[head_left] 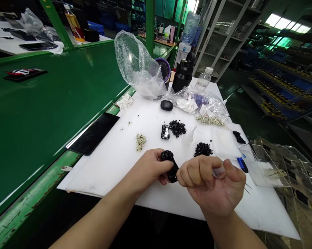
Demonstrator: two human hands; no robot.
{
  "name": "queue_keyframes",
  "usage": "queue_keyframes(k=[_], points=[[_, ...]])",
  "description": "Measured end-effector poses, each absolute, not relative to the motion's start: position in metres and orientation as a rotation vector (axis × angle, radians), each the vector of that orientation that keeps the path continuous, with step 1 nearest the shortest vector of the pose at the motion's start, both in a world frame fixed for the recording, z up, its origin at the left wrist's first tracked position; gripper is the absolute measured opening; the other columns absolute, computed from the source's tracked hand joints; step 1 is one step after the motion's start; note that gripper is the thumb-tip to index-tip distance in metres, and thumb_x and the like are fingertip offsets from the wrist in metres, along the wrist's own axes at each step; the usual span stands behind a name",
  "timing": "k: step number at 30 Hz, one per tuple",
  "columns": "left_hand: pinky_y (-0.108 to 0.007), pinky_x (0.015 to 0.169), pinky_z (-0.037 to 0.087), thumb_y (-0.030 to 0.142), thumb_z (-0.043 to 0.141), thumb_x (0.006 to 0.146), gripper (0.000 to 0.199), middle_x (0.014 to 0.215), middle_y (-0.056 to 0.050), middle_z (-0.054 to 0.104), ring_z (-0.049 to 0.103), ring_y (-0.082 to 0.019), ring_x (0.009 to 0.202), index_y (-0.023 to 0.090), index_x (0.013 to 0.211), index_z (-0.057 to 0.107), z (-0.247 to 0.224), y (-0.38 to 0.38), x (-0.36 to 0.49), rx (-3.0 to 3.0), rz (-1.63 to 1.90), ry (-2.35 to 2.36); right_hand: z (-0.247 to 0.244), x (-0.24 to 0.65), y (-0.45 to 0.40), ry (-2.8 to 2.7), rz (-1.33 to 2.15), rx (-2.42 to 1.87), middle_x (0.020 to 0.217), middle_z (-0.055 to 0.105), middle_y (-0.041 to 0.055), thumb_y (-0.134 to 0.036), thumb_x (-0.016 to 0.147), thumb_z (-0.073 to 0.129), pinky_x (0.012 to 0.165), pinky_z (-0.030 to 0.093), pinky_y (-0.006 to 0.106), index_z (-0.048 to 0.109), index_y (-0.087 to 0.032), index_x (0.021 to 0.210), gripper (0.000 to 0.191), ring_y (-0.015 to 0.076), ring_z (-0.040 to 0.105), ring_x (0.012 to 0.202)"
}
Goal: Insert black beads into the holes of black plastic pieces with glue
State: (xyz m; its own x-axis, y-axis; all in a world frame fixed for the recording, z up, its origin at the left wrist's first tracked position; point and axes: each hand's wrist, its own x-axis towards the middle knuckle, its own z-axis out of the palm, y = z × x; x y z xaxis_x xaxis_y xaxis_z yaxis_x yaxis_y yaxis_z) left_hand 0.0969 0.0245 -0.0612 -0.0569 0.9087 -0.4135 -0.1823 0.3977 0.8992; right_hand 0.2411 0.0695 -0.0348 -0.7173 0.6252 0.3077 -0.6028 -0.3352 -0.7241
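Observation:
My left hand (152, 167) is closed round a small glossy black plastic part (170, 166), long and rounded, tilted over the front of the white work board. Close beside it, my right hand (214, 181) is curled with its knuckles near the part. Between its thumb and fingers shows a bit of something translucent (218, 172); its kind is hidden. Two thin prongs (247, 188) stick out past the wrist side; whether they are held I cannot tell. Further back lies a similar black shell (165, 131), near two heaps of tiny black pieces (177, 128) (203, 149).
On the white board (106, 173) lie a pile of small pale pieces (140, 142), a translucent squeeze bottle (188, 137), a black tablet (93, 133) and a black case (166, 105). Plastic bags (142, 69) and a black flask (182, 74) stand behind. Clear trays (287, 169) are at right.

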Motion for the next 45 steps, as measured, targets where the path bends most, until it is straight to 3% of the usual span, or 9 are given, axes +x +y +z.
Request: queue_keyframes(k=[9,45], points=[[-0.021,0.042,0.045,0.019,0.060,0.070,0.009,0.056,0.002,0.059,0.055,-0.011,0.042,0.016,0.067,0.052,-0.060,0.025,0.097,0.722,1.045,1.321,-0.031,0.249,0.079,-0.882,2.069,-0.092,0.044,0.019,-0.0042,-0.062,0.085,0.031,0.044,0.020,0.027,0.026,-0.019,0.052,0.055,0.0103,0.020,0.042],[-0.020,0.044,0.046,0.019,0.062,0.072,0.012,0.057,0.001,0.061,0.056,-0.010,0.044,0.015,0.068,0.052,-0.055,0.023,0.097,0.750,1.015,1.340,-0.032,0.248,0.070,-1.204,1.993,-0.094,0.046,0.026,-0.0017,-0.045,0.087,0.034,0.049,0.023,0.030,0.034,-0.019,0.052,0.044,0.0114,0.023,0.044]])
